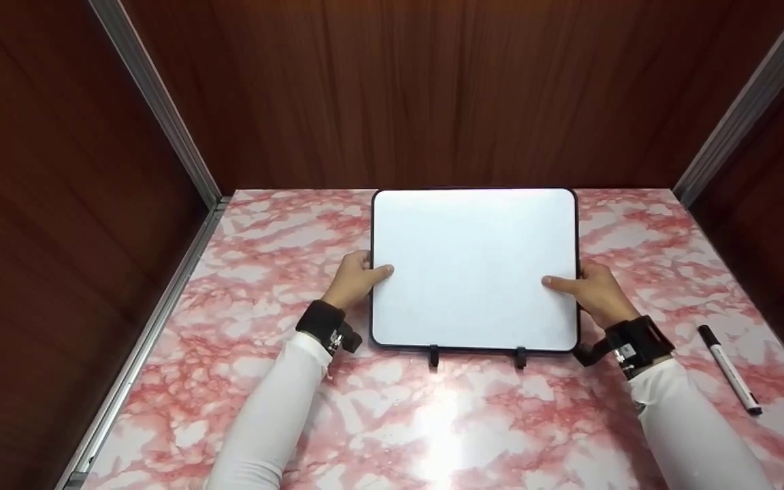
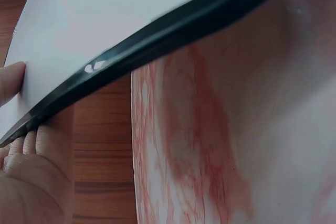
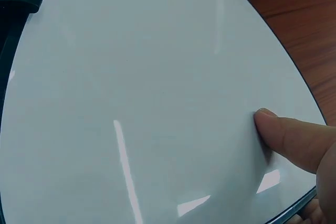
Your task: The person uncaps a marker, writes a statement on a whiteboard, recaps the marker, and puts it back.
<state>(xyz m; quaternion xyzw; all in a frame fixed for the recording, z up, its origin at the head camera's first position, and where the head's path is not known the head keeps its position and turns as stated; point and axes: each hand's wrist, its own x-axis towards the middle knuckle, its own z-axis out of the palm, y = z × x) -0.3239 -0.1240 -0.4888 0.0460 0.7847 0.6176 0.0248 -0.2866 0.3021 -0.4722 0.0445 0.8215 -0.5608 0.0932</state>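
A whiteboard (image 1: 474,272) with a black frame and rounded corners leans back on a stand, whose two small black hooks (image 1: 433,356) show under its lower edge. My left hand (image 1: 354,280) grips the left edge, thumb on the white face and fingers behind the frame. In the left wrist view that thumb (image 2: 11,82) lies near the black rim (image 2: 157,38). On the opposite edge my right hand (image 1: 596,292) holds the board the same way. Its thumb (image 3: 291,135) presses the glossy blank face in the right wrist view. The rest of the stand is hidden behind the board.
A marker (image 1: 731,371) with a white barrel and black cap lies on the red-and-white marbled table (image 1: 256,367), right of my right forearm. Dark wood panels (image 1: 392,95) close off the back and both sides, with metal strips (image 1: 154,102) at the corners.
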